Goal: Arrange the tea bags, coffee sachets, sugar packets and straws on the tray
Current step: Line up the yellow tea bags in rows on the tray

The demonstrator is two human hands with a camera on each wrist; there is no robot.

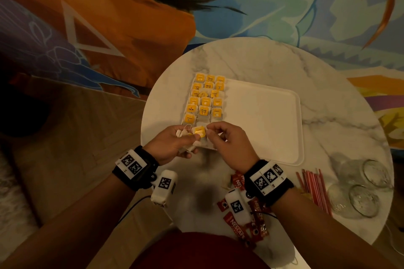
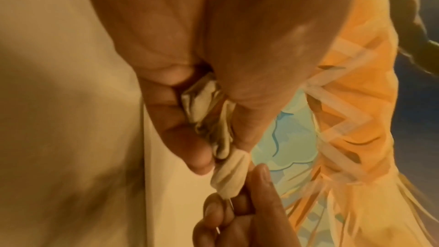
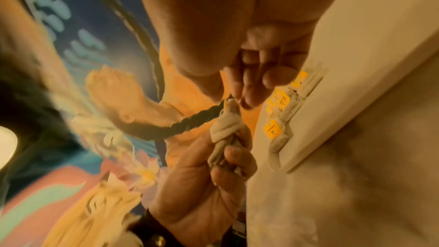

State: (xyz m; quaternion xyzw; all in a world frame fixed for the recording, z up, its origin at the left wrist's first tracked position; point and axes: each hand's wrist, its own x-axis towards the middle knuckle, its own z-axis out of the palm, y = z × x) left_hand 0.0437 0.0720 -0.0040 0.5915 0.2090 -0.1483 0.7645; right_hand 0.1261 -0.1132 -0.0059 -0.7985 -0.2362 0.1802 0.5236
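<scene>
1. One round white marble table [image 1: 273,61] is carrying a white rectangular plastic tray [image 1: 262,120] at its centre.
2. Three columns of yellow-tagged tea bags [image 1: 204,99] are lying along the tray's 9 o'clock edge.
3. Red coffee sachets [image 1: 235,224] and red straws [image 1: 312,188] are lying at the table's 6 and 4 o'clock.
4. Left hand [image 1: 172,145] is gripping a bunch of white tea bags [image 3: 224,149] at the tray's 7 o'clock corner.
5. Right hand [image 1: 229,144] is pinching one bag's yellow tag [image 1: 200,131].

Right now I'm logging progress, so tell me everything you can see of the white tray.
The white tray is a rounded rectangle with a low raised rim, seemingly plastic, lying flat on the marble table. Rows of tea bags with yellow tags fill its left part; the rest is bare. Both hands work over its near left corner, the left hand holding loose tea bags, the right hand pinching one.
</scene>
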